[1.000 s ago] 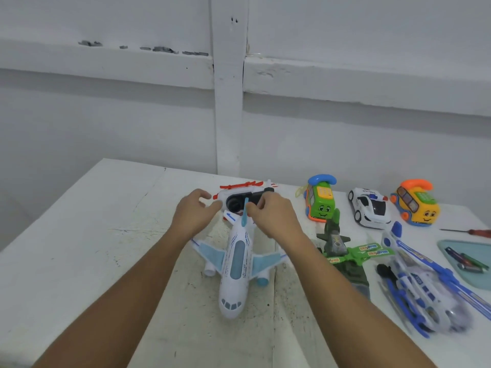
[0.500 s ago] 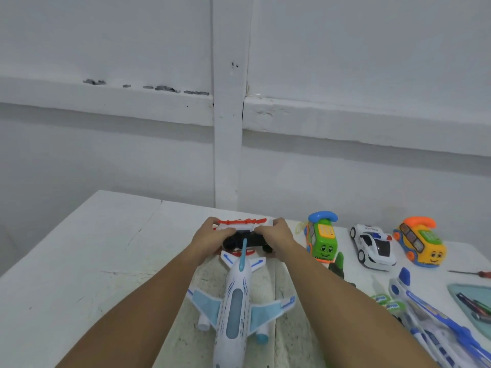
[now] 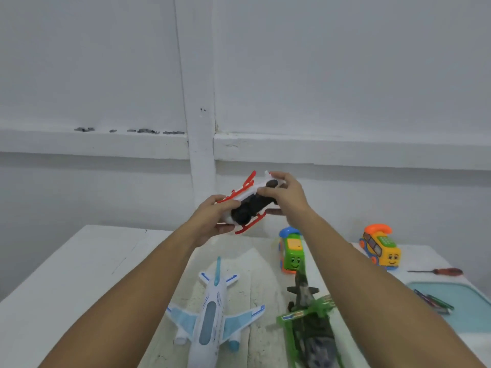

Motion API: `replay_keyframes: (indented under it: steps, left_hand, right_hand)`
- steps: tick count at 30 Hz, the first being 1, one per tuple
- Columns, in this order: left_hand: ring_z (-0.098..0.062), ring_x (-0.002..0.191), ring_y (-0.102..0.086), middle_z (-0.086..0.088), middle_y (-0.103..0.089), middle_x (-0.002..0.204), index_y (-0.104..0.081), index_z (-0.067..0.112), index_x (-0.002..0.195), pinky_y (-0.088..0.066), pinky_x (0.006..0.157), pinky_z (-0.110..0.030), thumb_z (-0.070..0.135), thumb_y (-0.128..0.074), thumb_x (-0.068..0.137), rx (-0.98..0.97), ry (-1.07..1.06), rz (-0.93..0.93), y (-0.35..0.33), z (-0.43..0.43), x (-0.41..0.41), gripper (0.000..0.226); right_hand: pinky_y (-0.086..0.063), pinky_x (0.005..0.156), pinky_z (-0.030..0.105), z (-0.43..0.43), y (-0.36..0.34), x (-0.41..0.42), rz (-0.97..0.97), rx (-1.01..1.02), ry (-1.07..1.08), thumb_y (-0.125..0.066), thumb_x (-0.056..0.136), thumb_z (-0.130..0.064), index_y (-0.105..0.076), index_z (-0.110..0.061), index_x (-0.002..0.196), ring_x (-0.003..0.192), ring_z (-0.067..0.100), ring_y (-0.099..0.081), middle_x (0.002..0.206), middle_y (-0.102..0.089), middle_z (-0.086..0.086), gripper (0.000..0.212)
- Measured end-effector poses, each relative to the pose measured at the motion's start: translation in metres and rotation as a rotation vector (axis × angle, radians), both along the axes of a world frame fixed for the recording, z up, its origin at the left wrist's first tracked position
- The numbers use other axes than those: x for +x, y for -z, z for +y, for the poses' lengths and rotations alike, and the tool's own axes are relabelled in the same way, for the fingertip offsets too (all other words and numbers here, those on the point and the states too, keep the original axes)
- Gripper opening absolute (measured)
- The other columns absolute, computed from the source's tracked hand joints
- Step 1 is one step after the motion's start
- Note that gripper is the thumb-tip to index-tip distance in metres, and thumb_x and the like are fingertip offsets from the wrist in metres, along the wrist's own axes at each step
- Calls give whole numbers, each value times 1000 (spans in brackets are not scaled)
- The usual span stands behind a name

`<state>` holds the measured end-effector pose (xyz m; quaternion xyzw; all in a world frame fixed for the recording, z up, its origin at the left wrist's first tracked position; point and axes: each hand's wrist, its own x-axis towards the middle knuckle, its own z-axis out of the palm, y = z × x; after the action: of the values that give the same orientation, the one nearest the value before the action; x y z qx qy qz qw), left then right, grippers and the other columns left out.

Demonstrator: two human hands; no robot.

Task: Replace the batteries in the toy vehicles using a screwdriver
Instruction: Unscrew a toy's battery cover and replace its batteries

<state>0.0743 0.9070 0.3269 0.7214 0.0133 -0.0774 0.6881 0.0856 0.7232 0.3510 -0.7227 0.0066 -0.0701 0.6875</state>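
So we've got the white toy helicopter point(image 3: 249, 204) up in the air over the far part of the table point(image 3: 66, 274), held between both hands and tilted. Its near end sits low on the left and its far end high on the right. The black underside faces us, with a red skid along each side.

Our left hand point(image 3: 212, 219) grips the low end. Its fingers point(image 3: 225, 204) curl over the top edge, and more of the hand wraps underneath, so it's a pretty closed grip. Our right hand point(image 3: 287, 197) has the high end, with fingertips point(image 3: 277, 179) hooked over the far tip and the thumb pressing the side. It's curled tight too.

Down on the table, the white and blue airplane point(image 3: 210, 322) lies between our forearms, nose toward us. The green camo helicopter point(image 3: 308, 325) is just beside it on the right. Behind that stands a green bus toy point(image 3: 291, 252) with a smiley face, and our right forearm cuts across its right edge and part of the green rotor. Further right there's an orange and yellow bus toy point(image 3: 381, 248), then the screwdriver point(image 3: 438, 271) with its reddish handle lying flat. The teal tray point(image 3: 467, 314) sits near the right edge, holding a few thin dark batteries point(image 3: 434, 301) that are too blurry to count.
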Motion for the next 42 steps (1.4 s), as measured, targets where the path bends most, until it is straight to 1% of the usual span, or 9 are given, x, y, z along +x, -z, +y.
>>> replay_keyframes:
  steps: [8,13,17,21,24,28,33,37,42]
  left_hand:
    - [-28,91,-73,-17,-67,115,-51,7,125,-61,68,-34,33,-70,88,-192,121,-14,-43,-137,-34,49]
    - [-27,90,-70,-15,-67,112,-52,13,118,-60,72,-36,40,-66,89,-71,234,8,-34,-237,-60,42]
    - [-27,88,-68,-14,-64,111,-52,14,116,-60,77,-39,37,-65,90,-45,278,12,-18,-311,-80,37]
    - [-29,88,-71,-14,-64,113,-53,12,120,-60,79,-44,37,-68,88,-10,313,100,-9,-375,-97,44]
    - [-27,86,-70,-9,-66,102,-54,13,121,-61,74,-42,35,-65,90,-6,332,130,-6,-413,-108,40]
    - [-28,91,-70,-10,-65,108,-56,16,119,-60,81,-48,35,-63,92,-59,353,166,-1,-441,-115,34]
    - [-34,94,-71,-12,-63,118,-55,19,123,-58,83,-51,36,-60,94,-146,378,178,5,-451,-115,34]
    - [-37,100,-70,-6,-60,130,-38,42,140,-58,82,-52,36,-58,96,-186,379,113,13,-453,-106,49]
    - [-33,104,-69,-2,-67,124,-32,53,141,-58,81,-51,41,-54,95,-155,415,74,18,-456,-90,52]
  right_hand:
    - [-48,89,50,-129,-60,-55,-178,13,68,-81,76,-15,-49,-30,124,112,27,-55,125,-54,3,58]
    - [-55,65,37,-224,-55,-90,-179,15,91,-79,78,-11,-48,-24,128,101,23,-61,124,-55,4,60]
    - [-58,75,49,-305,-33,-110,-128,-4,105,-80,77,-12,-49,-23,124,105,29,-62,125,-56,7,57]
    - [-58,68,39,-371,-12,-127,-82,11,97,-78,79,-11,-50,-17,122,99,23,-64,115,-57,0,52]
    - [-57,83,48,-409,3,-129,-67,-5,103,-78,80,-13,-55,-15,115,107,30,-62,115,-58,6,42]
    - [-52,93,53,-441,13,-130,-52,-10,74,-68,89,-15,-63,-17,111,108,35,-61,123,-60,19,23]
    - [-52,67,32,-465,18,-130,-43,158,-54,-59,92,1,-53,-12,126,88,23,-63,130,-55,9,37]
    - [-55,78,34,-467,25,-119,-56,170,-73,-63,89,4,-59,-13,118,110,30,-62,134,-51,11,34]
    - [-54,78,30,-465,30,-104,-49,191,-120,-64,88,2,-62,-7,115,100,29,-66,122,-64,21,28]
